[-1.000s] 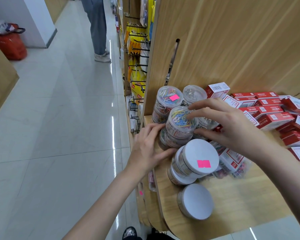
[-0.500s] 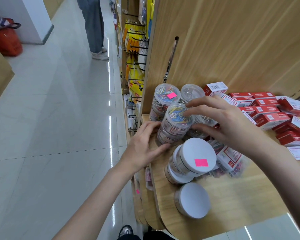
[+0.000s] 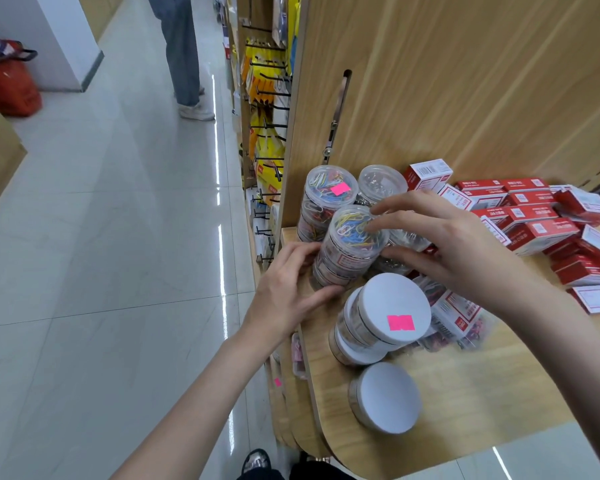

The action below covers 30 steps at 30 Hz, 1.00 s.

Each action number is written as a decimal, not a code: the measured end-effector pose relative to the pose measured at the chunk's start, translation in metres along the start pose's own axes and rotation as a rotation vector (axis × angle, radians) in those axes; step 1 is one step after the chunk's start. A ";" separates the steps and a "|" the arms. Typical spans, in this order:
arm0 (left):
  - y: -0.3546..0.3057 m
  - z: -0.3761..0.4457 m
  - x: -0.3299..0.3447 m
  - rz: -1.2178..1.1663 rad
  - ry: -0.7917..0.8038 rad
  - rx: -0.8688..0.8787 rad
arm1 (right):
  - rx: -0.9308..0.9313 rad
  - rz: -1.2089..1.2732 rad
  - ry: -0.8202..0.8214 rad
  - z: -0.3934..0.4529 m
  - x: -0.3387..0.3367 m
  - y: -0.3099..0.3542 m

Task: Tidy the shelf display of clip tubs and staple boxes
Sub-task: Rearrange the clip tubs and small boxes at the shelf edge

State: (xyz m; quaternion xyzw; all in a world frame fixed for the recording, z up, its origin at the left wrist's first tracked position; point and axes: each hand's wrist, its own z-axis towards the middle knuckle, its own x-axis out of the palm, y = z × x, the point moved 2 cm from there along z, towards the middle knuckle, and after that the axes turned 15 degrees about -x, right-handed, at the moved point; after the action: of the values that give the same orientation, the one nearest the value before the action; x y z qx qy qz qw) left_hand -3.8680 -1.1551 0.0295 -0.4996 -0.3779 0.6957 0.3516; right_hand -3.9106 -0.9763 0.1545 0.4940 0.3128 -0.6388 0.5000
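A stack of clear tubs of coloured paper clips (image 3: 347, 247) stands at the left end of the wooden shelf (image 3: 465, 393). My left hand (image 3: 288, 292) cups its base from the left. My right hand (image 3: 454, 247) rests fingertips on its top lid and right side. Behind it are a tub with a pink sticker (image 3: 326, 199) and a clear tub of silver clips (image 3: 381, 181). In front stand white-lidded tubs, one stack with a pink sticker (image 3: 392, 313) and a single one (image 3: 385, 396). Red staple boxes (image 3: 534, 220) lie jumbled at the right.
A wooden back panel (image 3: 465, 81) rises behind the shelf. A clear bag of clips (image 3: 454, 323) lies under my right wrist. A person (image 3: 184, 53) stands up the tiled aisle, beside hanging goods on hooks (image 3: 267, 109). A red bag (image 3: 11, 84) sits at the far left.
The coloured clip tub stack has shifted slightly left and stands more upright between both hands. My left hand has closed in around its base.
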 end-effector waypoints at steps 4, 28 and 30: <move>0.000 -0.001 -0.002 -0.002 0.033 -0.002 | 0.041 0.026 -0.043 -0.004 -0.006 0.004; -0.014 -0.054 0.006 0.066 0.166 0.099 | 0.100 0.084 0.010 -0.044 0.007 0.059; -0.016 -0.052 0.004 0.075 0.168 0.097 | 0.097 0.078 0.007 -0.043 0.008 0.059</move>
State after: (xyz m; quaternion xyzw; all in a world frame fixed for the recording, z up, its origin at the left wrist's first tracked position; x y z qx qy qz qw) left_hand -3.8171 -1.1348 0.0305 -0.5524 -0.2940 0.6815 0.3794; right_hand -3.8408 -0.9590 0.1393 0.5318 0.2638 -0.6315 0.4988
